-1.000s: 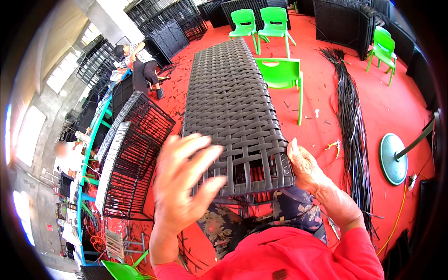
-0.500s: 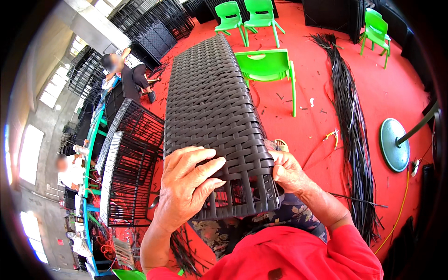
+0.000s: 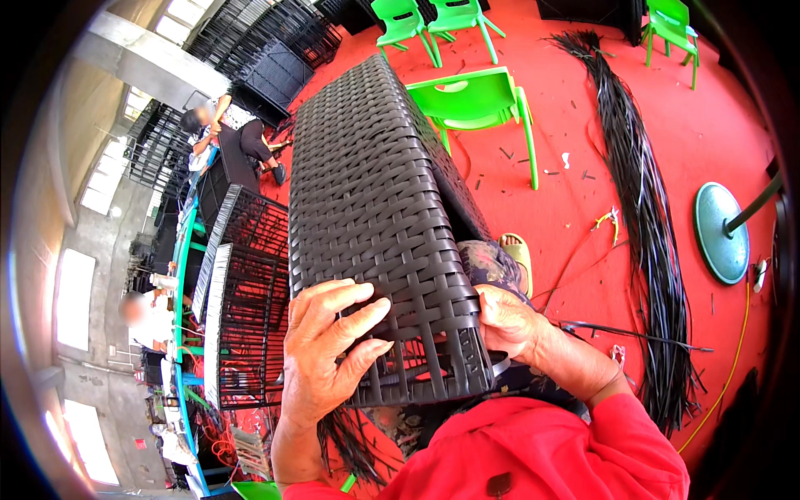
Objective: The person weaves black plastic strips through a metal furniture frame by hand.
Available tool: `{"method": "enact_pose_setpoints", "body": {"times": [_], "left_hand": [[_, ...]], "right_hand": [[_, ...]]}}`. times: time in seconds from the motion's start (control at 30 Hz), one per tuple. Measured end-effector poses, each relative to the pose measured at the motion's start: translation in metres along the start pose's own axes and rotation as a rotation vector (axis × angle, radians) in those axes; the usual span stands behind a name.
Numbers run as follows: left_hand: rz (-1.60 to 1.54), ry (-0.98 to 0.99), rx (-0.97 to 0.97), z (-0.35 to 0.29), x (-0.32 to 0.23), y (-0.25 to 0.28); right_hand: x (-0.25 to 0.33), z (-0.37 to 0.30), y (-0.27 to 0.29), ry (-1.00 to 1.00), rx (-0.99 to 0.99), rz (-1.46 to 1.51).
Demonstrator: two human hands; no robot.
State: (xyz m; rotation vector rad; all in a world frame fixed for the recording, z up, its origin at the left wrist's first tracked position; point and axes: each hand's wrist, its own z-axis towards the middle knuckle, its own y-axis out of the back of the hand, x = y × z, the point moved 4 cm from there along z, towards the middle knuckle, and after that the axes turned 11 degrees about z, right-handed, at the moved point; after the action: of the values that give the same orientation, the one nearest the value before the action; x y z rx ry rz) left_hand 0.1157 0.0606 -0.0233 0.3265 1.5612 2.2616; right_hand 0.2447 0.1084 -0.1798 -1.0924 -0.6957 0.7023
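A dark woven plastic rattan piece (image 3: 367, 183), boxy and long, slants away from my lap. Its top is closely woven, while bare upright strips with gaps show at the near end. My left hand (image 3: 325, 354) lies over the near left part, fingers spread on the weave. At the near right edge, my right hand (image 3: 510, 325) is closed in a pinch. A black plastic strip (image 3: 500, 363) curves out just below those fingers; their tips are partly hidden against the edge.
A green chair (image 3: 467, 100) stands beyond the piece. Black frames (image 3: 250, 325) stand at left, near a long bench with two people. A long bundle of black strips (image 3: 637, 192) lies on the red floor at right, beside pliers (image 3: 608, 221) and a round stand base (image 3: 722, 233).
The view has shifted, and the woven piece's right side and a sandalled foot show more now. My right hand has moved slightly down along the near edge; my left hand stays on the weave.
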Motion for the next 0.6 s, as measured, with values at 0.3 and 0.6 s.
{"method": "enact_pose_setpoints", "body": {"times": [0.3,0.6], "left_hand": [[0.005,-0.002,-0.022,-0.004,0.003,0.0],[0.013,-0.014,-0.061,0.004,-0.002,0.007]], "right_hand": [[0.01,-0.007,-0.046,-0.07,-0.388,-0.2],[0.008,-0.004,-0.045,0.033,-0.313,-0.199]]}}
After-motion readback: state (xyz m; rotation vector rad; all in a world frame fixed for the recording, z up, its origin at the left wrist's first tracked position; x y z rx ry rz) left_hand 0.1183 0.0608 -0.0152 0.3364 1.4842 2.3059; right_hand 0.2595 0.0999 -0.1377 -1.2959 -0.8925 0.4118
